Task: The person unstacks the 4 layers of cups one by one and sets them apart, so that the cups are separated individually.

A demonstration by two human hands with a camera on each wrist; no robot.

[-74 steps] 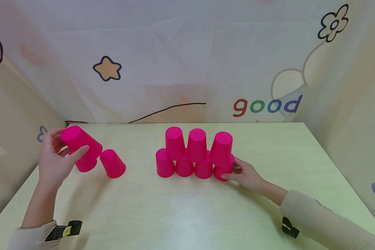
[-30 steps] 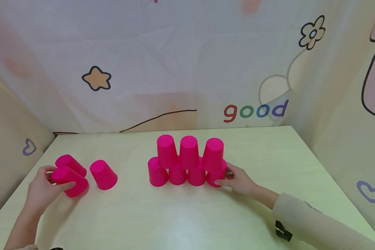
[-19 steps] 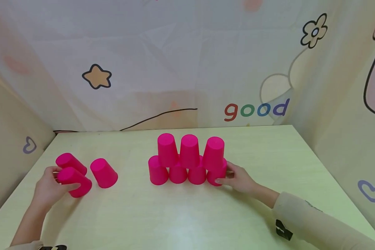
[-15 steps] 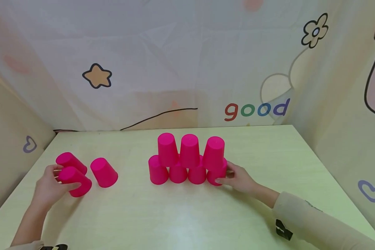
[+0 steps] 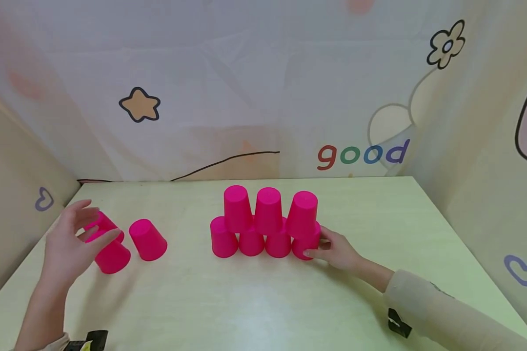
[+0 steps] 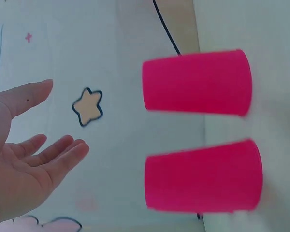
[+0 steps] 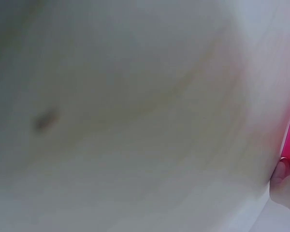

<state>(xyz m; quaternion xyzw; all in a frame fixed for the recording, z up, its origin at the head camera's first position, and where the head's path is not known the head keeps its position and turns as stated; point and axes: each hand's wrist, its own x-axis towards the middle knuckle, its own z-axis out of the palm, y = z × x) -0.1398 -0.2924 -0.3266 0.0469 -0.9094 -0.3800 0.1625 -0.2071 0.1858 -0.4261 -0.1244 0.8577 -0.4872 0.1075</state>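
Observation:
My left hand [image 5: 70, 241] hovers over the left-hand cups, fingers spread and holding nothing. Below and partly behind it stand a front pink cup [image 5: 114, 257] and a rear pink cup [image 5: 110, 225], both upside down. A third pink cup [image 5: 148, 240] is just to their right. Two pink cups [image 6: 203, 176] appear apart from the hand in the left wrist view. With thumb in front and fingers behind, my right hand [image 5: 340, 251] grips the rightmost bottom-row cup [image 5: 305, 247] of a two-tier stack. Three inverted cups [image 5: 269, 210] form the upper tier, bridging several below.
The pale wooden table [image 5: 263, 302] ends at a printed cloth backdrop [image 5: 246, 97], with cloth side walls left and right. Bare tabletop [image 5: 189, 229] lies between the loose cups and the stack. The right wrist view is mostly blurred sleeve, with a hand [image 7: 285, 186] at its edge.
My left hand lowered a pink cup onto the table in front of the other loose ones, then let go and rose. The right hand has kept its grip; the stack looks unchanged.

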